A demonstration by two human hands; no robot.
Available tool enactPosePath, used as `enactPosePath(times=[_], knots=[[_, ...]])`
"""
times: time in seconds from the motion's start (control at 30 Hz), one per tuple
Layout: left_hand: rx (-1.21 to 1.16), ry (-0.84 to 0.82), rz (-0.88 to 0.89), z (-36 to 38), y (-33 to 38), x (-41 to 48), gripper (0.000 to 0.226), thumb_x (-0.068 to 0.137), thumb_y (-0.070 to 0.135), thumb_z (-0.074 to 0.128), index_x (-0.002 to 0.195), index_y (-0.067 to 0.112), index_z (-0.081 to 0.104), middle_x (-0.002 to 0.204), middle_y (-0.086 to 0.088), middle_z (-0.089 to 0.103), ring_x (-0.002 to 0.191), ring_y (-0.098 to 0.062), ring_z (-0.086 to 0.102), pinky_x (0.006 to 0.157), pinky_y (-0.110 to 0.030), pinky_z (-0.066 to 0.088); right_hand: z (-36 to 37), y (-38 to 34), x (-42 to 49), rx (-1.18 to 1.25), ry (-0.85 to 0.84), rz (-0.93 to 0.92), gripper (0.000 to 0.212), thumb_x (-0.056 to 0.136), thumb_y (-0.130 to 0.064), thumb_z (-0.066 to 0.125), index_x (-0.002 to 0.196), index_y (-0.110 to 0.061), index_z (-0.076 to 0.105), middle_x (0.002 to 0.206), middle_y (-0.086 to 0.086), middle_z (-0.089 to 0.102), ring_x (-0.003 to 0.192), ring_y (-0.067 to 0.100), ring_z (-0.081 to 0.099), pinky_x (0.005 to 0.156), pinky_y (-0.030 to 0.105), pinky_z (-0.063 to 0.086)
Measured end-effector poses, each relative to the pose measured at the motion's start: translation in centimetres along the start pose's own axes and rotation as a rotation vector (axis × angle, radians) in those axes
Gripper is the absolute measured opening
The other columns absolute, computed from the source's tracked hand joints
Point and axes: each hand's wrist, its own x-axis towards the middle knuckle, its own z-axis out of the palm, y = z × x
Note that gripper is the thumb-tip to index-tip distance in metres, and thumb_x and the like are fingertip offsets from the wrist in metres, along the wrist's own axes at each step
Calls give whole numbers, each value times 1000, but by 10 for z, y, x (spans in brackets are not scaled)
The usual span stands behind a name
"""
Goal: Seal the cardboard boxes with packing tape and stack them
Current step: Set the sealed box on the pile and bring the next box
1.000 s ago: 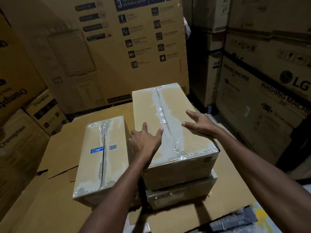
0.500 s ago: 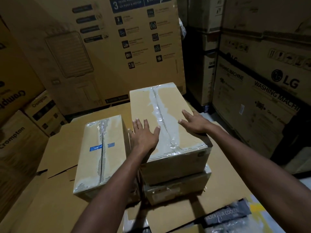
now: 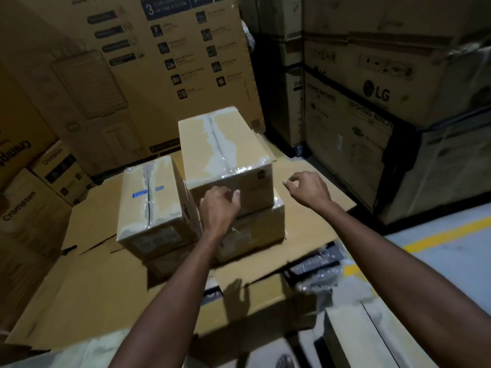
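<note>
- Storage cartons: a tall printed carton [image 3: 159,62] fills the upper left of the frame, and LG cartons [image 3: 372,107] are stacked along the right.
- Cardboard sheet [image 3: 101,288]: flattened, spread across the centre and lower left, and carries both stacks.
- Right stack, frame centre: top box [image 3: 239,134] rests on a lower box [image 3: 255,232]. The lower box shows past it on the right and on the near side, so the pair looks slightly out of square.
- Top box, axis: its long axis runs away from the viewer toward the upper centre, and its short near end faces the hands.
- Left stack, just beside the right stack: left box [image 3: 164,208] sits on another box [image 3: 170,264], long axis parallel to the top box.
- Left hand [image 3: 219,208]: the nearer one, in front of the top box's near end. Its fingers are loosely curled and hold nothing; whether it touches the box cannot be told.
- Right hand [image 3: 308,188]: right of the top box and apart from it, fingers loosely curled, empty.
- Tape [image 3: 220,147]: a clear strip along the top box's centre seam, folded over the near edge. The left box is taped likewise.
- Judgement: both visible top boxes look sealed and stacked. Any squaring push would go along the long axis, left hand first.
</note>
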Motion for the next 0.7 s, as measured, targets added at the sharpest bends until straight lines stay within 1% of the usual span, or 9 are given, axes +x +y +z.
enactPosePath(times=[0.07, 0.13, 0.2, 0.3, 0.43, 0.5, 0.6, 0.63, 0.7], knots=[[-40, -53, -48, 3, 5, -48, 41, 91, 48, 65, 110, 13, 76, 106, -7, 72, 97, -28, 67, 85, -45, 56, -5, 31, -49, 26, 0, 49, 40, 96, -48, 64, 114, -15, 77, 116, 7, 76, 104, 29, 69, 83, 36, 56], [-55, -123, -95, 10, 8, -99, 45, 90, 49, 65, 117, 14, 74, 111, -8, 71, 103, -28, 67, 89, -44, 55, -12, 61, -105, 63, -46, 112, 36, 95, -45, 66, 111, -15, 79, 113, 7, 77, 104, 29, 70, 84, 38, 57], [-109, -222, -163, 15, 12, -147, 48, 90, 48, 66, 122, 13, 73, 117, -8, 72, 108, -27, 67, 91, -41, 56, -18, 91, -158, 95, -78, 191, 31, 96, -40, 69, 109, -14, 79, 109, 7, 78, 102, 28, 71, 84, 40, 57], [-155, -406, -240, 21, 24, -225, 50, 91, 46, 67, 127, 11, 71, 117, -7, 74, 108, -25, 69, 87, -35, 55, -25, 136, -240, 130, -88, 324, 25, 94, -33, 69, 102, -14, 81, 102, 6, 79, 99, 28, 71, 83, 42, 57], [-227, -595, -337, 31, 39, -297, 53, 92, 37, 72, 138, 10, 63, 123, -11, 71, 107, -26, 67, 91, -34, 55, -38, 180, -328, 165, -116, 462, 17, 95, -29, 70, 95, -16, 81, 98, 1, 78, 102, 25, 69, 88, 39, 53], [-266, -653, -372, 40, 45, -330, 52, 93, 38, 72, 136, 11, 64, 120, -10, 72, 106, -26, 67, 92, -34, 55, -46, 199, -371, 196, -132, 514, 16, 96, -32, 69, 94, -20, 80, 94, -3, 76, 102, 23, 68, 91, 39, 53], [-420, -654, -487, 59, 56, -370, 45, 92, 45, 72, 127, 16, 69, 112, -1, 71, 108, -24, 65, 92, -35, 53, -55, 221, -423, 298, -107, 606, 13, 96, -32, 71, 98, -21, 80, 100, -5, 76, 100, 17, 68, 92, 36, 54], [-520, -677, -567, 64, 62, -388, 39, 92, 47, 71, 119, 18, 72, 110, 0, 71, 103, -21, 66, 86, -33, 52, -58, 227, -443, 350, -80, 644, 12, 96, -30, 72, 97, -21, 80, 103, -4, 76, 98, 17, 68, 89, 36, 55], [-777, -735, -776, 78, 69, -416, 35, 95, 49, 68, 106, 16, 72, 98, -4, 70, 81, -17, 63, 66, -30, 47, -60, 237, -472, 499, -11, 739, 7, 95, -26, 74, 94, -21, 79, 105, -1, 75, 95, 19, 69, 79, 34, 57]])
